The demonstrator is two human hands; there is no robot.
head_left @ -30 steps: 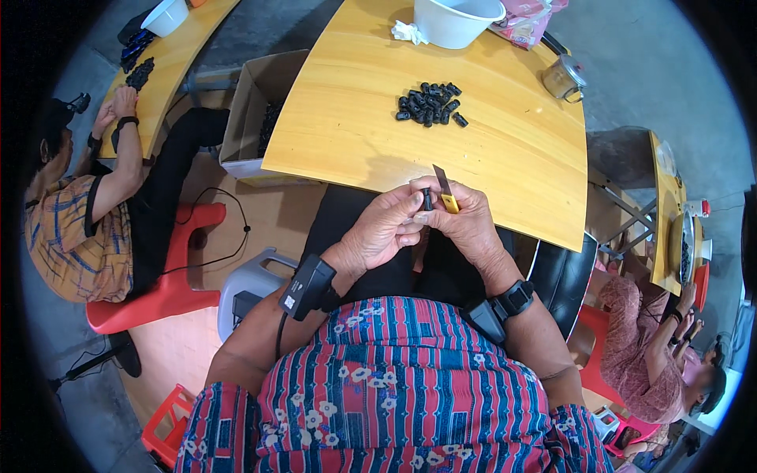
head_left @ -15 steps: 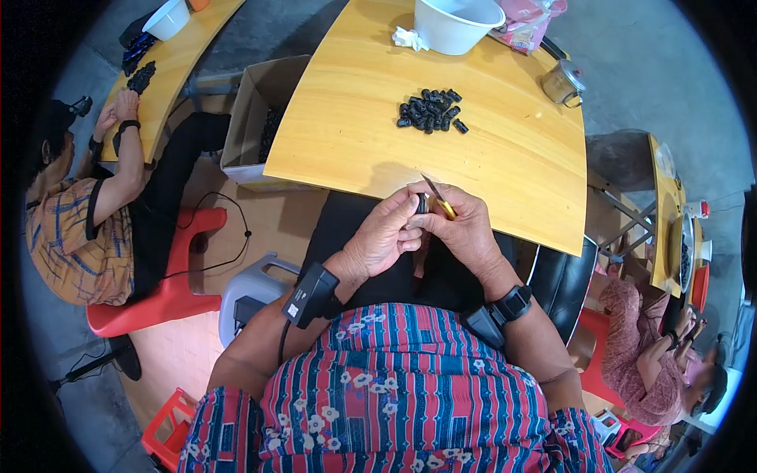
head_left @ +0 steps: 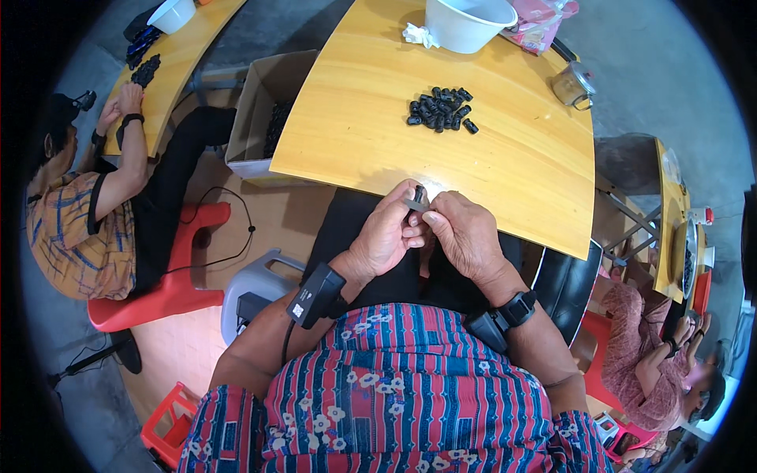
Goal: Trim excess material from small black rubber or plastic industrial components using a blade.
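Observation:
Just off the table's near edge, my left hand (head_left: 385, 235) pinches a small black cylindrical part (head_left: 419, 191) between thumb and fingers. My right hand (head_left: 471, 238) is closed around a small knife; its blade (head_left: 415, 205) points left and lies against or just over the black part. The knife's handle is hidden inside my right fingers. Farther up the table lies a loose pile of similar black parts (head_left: 439, 109).
On the wooden table (head_left: 355, 102) stand a white basin (head_left: 465, 27), crumpled white tissue (head_left: 418, 35), a pink bag (head_left: 540, 24) and a lidded cup (head_left: 573, 85). A cardboard box (head_left: 260, 110) of black parts sits left. Other people work at tables on both sides.
The knife has turned from pointing up and away to pointing left across the black part. Its yellow handle has gone out of sight in my right hand.

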